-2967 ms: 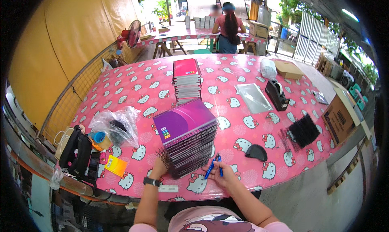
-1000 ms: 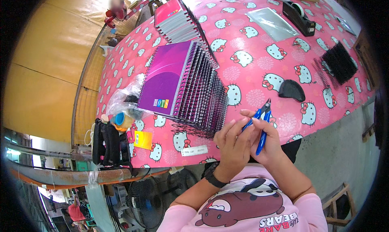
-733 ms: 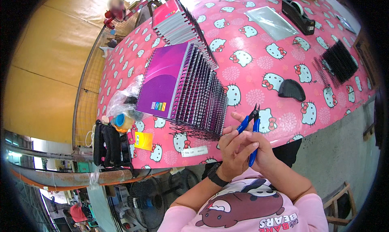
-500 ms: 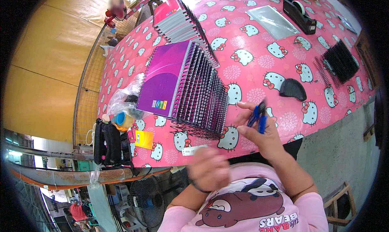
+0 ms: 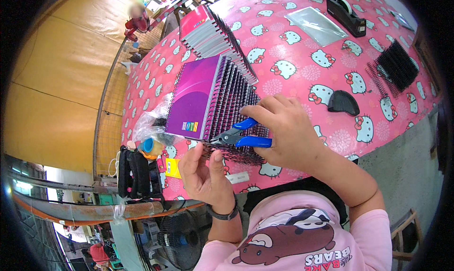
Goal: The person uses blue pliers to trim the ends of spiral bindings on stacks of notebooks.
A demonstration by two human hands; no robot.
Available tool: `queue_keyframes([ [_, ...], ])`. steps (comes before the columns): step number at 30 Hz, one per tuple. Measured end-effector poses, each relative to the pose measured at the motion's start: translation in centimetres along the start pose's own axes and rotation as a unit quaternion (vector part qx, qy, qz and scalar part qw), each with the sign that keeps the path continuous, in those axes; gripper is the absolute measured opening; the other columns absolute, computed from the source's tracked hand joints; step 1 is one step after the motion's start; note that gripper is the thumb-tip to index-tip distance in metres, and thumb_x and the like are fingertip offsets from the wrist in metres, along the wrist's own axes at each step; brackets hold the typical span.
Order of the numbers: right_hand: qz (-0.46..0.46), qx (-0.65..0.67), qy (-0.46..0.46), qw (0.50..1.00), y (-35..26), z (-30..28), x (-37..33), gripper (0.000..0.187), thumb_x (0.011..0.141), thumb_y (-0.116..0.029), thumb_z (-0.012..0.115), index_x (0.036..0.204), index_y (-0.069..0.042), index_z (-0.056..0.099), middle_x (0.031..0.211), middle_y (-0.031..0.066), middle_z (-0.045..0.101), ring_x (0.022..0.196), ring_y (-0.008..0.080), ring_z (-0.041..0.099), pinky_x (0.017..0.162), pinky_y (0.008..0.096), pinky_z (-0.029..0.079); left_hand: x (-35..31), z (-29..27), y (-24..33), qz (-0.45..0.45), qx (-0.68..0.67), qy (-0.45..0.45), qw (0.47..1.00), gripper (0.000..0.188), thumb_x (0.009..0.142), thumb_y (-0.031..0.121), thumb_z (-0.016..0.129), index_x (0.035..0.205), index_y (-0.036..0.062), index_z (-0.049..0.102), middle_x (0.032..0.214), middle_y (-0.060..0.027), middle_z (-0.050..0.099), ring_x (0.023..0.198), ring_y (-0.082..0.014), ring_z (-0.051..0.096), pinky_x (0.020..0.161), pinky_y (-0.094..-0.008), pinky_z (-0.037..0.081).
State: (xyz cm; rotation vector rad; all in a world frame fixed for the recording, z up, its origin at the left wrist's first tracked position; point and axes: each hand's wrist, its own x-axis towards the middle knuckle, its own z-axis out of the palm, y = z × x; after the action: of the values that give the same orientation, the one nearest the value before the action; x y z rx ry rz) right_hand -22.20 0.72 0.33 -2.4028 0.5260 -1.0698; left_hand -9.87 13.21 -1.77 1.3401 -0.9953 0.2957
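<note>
A stack of spiral-bound notebooks with purple covers (image 5: 191, 96) stands before me, its black coils facing right. My right hand (image 5: 288, 131) grips a pair of blue-handled wire cutters (image 5: 230, 138). The cutters' jaws reach the near corner of the top notebook, beside the end of its coil. Whether they have closed on the wire is too small to tell. Just below that corner is my left hand (image 5: 203, 174), palm up, its fingers curled a little and the thumb apart from them. Nothing shows between its fingers.
Behind stands a stack of red-covered notebooks (image 5: 196, 22). To the right lie a black curved object (image 5: 343, 103), a bundle of black coils (image 5: 397, 67), clear plastic sheets (image 5: 316, 25) and a tape dispenser (image 5: 347, 17). A black bag (image 5: 135, 171) and yellow packet (image 5: 173, 167) sit at left.
My right hand has brought the wire cutters left to the top notebook's near corner. My left hand has moved up and left to the same corner, its fingers now spread apart.
</note>
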Motion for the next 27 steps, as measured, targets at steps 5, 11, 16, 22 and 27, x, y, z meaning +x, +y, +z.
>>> queue_keyframes([
  [5,0.005,0.011,0.005,1.000,0.17,-0.11,-0.08,0.047,0.058,-0.021,0.072,0.100,-0.007,0.057,0.085,0.0089,0.055,0.086,0.0267,0.053,0.071,0.0384,0.041,-0.23,0.27,0.32,0.014,0.020,0.018,1.000,0.032,0.074,-0.007,0.067,0.105,-0.0032,0.059,0.101,-0.0102,0.054,0.087,-0.0166,0.056,0.073,-0.0273,0.050],
  [11,-0.002,-0.015,-0.009,1.000,-0.12,-0.32,-0.07,0.046,0.059,-0.021,0.071,0.099,-0.005,0.057,0.084,0.0097,0.055,0.086,0.0274,0.054,0.071,0.0388,0.042,-0.21,0.30,0.16,0.021,0.014,0.025,0.999,0.031,0.074,-0.008,0.068,0.104,-0.0031,0.060,0.100,-0.0105,0.054,0.087,-0.0167,0.056,0.074,-0.0268,0.050],
  [16,-0.017,0.009,-0.004,1.000,-0.25,-0.38,0.07,0.042,0.057,-0.014,0.071,0.096,-0.005,0.059,0.079,0.0101,0.056,0.074,0.0285,0.055,0.064,0.0393,0.043,-0.17,0.50,0.45,0.036,0.031,0.024,0.999,0.031,0.073,-0.008,0.068,0.103,-0.0030,0.061,0.099,-0.0104,0.054,0.087,-0.0162,0.057,0.073,-0.0257,0.050],
  [22,0.013,0.018,-0.065,0.998,-0.03,-0.21,0.03,0.029,0.060,-0.019,0.071,0.082,-0.005,0.058,0.072,0.0089,0.057,0.067,0.0272,0.058,0.059,0.0383,0.047,-0.24,0.21,0.07,0.025,0.027,0.027,0.999,0.030,0.075,-0.009,0.066,0.103,-0.0039,0.060,0.098,-0.0108,0.055,0.085,-0.0161,0.058,0.071,-0.0248,0.051],
  [27,-0.027,-0.006,0.033,0.999,0.61,-0.29,-0.03,0.041,0.056,-0.013,0.072,0.093,-0.005,0.060,0.079,0.0103,0.058,0.073,0.0272,0.056,0.064,0.0386,0.044,-0.67,0.14,-0.13,0.016,-0.006,0.026,1.000,0.031,0.076,-0.009,0.064,0.106,-0.0055,0.058,0.100,-0.0117,0.056,0.087,-0.0169,0.059,0.074,-0.0254,0.052],
])
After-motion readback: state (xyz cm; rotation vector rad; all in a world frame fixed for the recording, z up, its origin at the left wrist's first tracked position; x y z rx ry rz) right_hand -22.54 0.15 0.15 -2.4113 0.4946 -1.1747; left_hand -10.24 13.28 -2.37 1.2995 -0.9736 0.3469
